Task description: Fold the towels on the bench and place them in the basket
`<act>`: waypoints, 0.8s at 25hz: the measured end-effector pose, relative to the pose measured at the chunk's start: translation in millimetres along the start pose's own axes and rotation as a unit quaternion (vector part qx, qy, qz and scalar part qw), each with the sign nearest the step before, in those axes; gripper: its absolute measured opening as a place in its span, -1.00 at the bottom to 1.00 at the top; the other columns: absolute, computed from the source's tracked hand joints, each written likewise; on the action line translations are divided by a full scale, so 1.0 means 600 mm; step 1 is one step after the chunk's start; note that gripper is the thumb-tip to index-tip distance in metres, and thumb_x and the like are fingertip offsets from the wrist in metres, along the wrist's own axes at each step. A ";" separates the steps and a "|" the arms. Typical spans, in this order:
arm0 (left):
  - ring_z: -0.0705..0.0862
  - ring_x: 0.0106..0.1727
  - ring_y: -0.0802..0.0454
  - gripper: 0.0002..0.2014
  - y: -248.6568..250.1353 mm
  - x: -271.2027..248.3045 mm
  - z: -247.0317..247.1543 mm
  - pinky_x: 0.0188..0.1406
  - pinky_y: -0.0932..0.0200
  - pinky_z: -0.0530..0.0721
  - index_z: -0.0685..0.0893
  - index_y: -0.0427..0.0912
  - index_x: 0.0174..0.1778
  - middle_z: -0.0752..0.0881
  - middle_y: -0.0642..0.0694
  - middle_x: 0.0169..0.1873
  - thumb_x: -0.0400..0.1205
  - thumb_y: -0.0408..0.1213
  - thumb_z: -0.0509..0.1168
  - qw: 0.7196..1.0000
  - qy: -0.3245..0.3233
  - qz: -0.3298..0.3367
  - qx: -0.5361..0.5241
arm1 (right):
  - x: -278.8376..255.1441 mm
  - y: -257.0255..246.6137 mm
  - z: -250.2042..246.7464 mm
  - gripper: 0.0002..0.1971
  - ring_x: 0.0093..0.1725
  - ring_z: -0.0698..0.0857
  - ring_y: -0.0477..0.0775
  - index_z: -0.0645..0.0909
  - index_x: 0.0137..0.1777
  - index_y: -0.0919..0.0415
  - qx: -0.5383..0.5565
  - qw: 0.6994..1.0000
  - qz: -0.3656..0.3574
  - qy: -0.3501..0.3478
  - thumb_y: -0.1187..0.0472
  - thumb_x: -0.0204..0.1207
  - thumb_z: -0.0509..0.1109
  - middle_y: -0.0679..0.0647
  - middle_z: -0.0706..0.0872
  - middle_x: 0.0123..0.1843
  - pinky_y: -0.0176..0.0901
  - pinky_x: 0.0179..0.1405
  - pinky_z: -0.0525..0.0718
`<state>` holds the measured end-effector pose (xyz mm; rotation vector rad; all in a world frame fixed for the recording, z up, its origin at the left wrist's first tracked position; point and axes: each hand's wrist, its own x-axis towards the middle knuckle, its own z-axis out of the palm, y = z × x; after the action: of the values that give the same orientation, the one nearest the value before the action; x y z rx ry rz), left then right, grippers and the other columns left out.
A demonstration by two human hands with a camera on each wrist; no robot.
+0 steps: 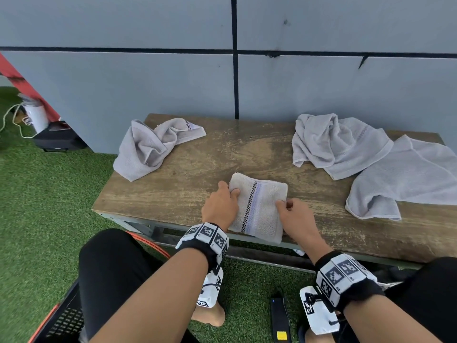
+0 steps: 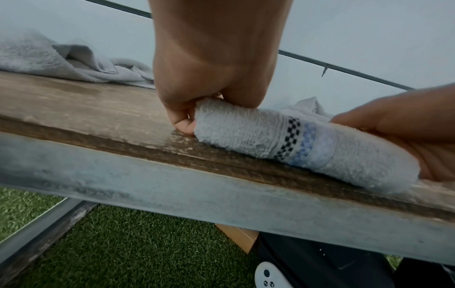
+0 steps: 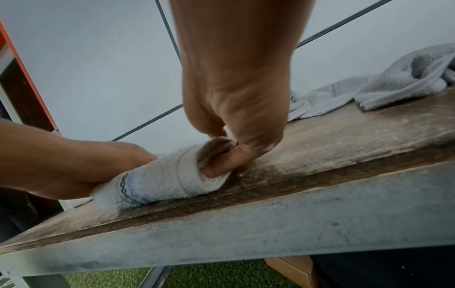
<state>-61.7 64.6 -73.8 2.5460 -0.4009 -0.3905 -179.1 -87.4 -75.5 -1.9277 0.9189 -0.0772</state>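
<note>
A small folded towel (image 1: 259,206) with a checkered stripe lies at the front edge of the wooden bench (image 1: 197,164). My left hand (image 1: 225,196) pinches its left edge, thumb on top and fingers curled under, as the left wrist view shows on the folded towel (image 2: 246,134) with the left hand (image 2: 189,111). My right hand (image 1: 288,206) pinches the right edge; in the right wrist view the right hand (image 3: 221,157) has its thumb tucked into the folded towel (image 3: 157,181). A black basket (image 1: 61,323) with an orange rim stands on the grass by my left knee.
A crumpled grey towel (image 1: 148,147) hangs over the bench's back left corner. Two more grey towels (image 1: 333,142) (image 1: 408,177) lie loose on the right side. A grey wall rises right behind the bench. A black device (image 1: 280,318) lies on the grass between my feet.
</note>
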 end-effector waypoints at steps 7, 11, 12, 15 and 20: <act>0.33 0.58 -0.03 -0.54 -0.015 -0.031 0.001 0.48 -0.08 0.44 0.33 -0.03 0.61 0.34 -0.03 0.60 0.79 -0.01 0.02 0.953 0.055 0.271 0.125 | -0.020 -0.005 0.013 -0.55 0.59 0.37 0.13 0.35 0.56 0.15 -0.302 0.898 -0.313 0.068 0.07 0.70 0.16 0.11 0.38 0.59 0.08 0.52 0.46; -0.19 0.76 0.02 -0.43 -0.022 -0.019 0.025 0.68 -0.27 0.03 -0.09 0.19 0.75 -0.14 0.21 0.74 0.79 0.16 -0.20 0.963 -0.067 0.203 0.166 | 0.005 0.005 0.018 -0.39 0.76 -0.25 -0.10 -0.13 0.77 -0.07 -0.373 0.898 -0.220 -0.075 -0.15 0.75 -0.19 -0.11 -0.17 0.80 0.23 0.73 -0.19; -0.21 0.76 -0.01 -0.42 -0.021 -0.015 0.026 0.67 -0.30 0.03 -0.11 0.20 0.74 -0.16 0.21 0.74 0.79 0.19 -0.21 0.962 -0.069 0.195 0.176 | 0.010 0.003 0.018 -0.38 0.76 -0.23 -0.08 -0.15 0.77 -0.09 -0.388 0.894 -0.211 -0.079 -0.18 0.74 -0.20 -0.10 -0.16 0.80 0.26 0.73 -0.20; -0.11 0.76 -0.14 -0.41 -0.008 0.000 0.018 0.64 -0.35 0.14 0.00 0.14 0.74 -0.07 0.02 0.76 0.78 0.17 -0.08 0.962 -0.047 0.176 0.201 | 0.020 -0.020 0.013 -0.35 0.71 0.09 0.12 -0.02 0.76 -0.06 -0.440 0.874 -0.196 -0.057 -0.24 0.70 -0.14 0.09 0.16 0.73 0.26 0.69 0.00; 0.41 0.49 -0.21 -0.38 0.004 -0.022 0.005 0.46 -0.16 0.44 0.33 -0.18 0.54 0.44 -0.22 0.47 0.63 0.08 0.24 0.989 0.091 0.064 0.097 | 0.003 -0.052 -0.003 -0.39 0.37 0.59 0.27 0.50 0.40 0.16 -0.494 0.857 -0.143 0.002 -0.33 0.64 0.10 0.23 0.63 0.34 0.16 0.36 0.49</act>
<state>-75.1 65.8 -72.1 2.6973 -0.5538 -0.0720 -160.8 -82.2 -50.6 -3.0151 0.7046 0.2740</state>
